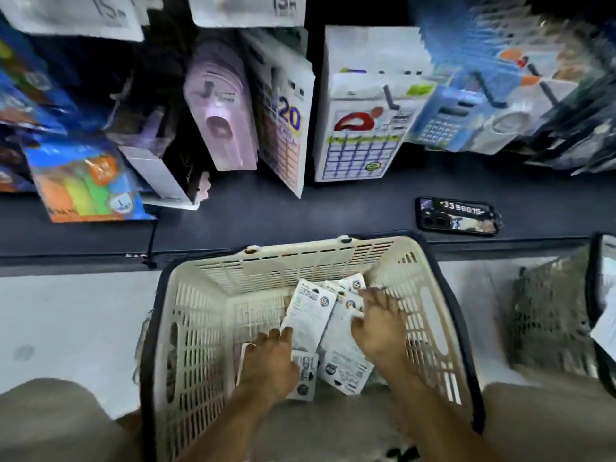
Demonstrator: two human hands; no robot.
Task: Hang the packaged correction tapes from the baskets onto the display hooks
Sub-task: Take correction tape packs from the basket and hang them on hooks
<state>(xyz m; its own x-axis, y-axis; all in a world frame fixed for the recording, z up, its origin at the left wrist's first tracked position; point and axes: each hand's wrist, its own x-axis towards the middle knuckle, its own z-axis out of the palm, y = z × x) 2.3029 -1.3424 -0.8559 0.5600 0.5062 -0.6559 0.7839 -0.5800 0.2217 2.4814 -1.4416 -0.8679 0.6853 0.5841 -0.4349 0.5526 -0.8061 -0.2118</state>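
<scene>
A cream plastic basket (pixel 206 328) with a dark rim sits on the floor below me. Several white packaged correction tapes (pixel 308 315) lie in a heap at its bottom. My left hand (pixel 270 361) rests on the near-left packs, fingers curled over their edges. My right hand (pixel 380 325) presses on the packs at the right, fingers spread over them. Whether either hand has a pack gripped is unclear. Display hooks (pixel 391 100) with hanging goods stick out above the dark shelf.
A phone (pixel 458 216) lies on the dark shelf ledge (pixel 300 211) behind the basket. A second, darker basket (pixel 550 315) stands at the right. Hanging packs of stationery (pixel 361 125) crowd the display above. My knees frame the basket at both lower corners.
</scene>
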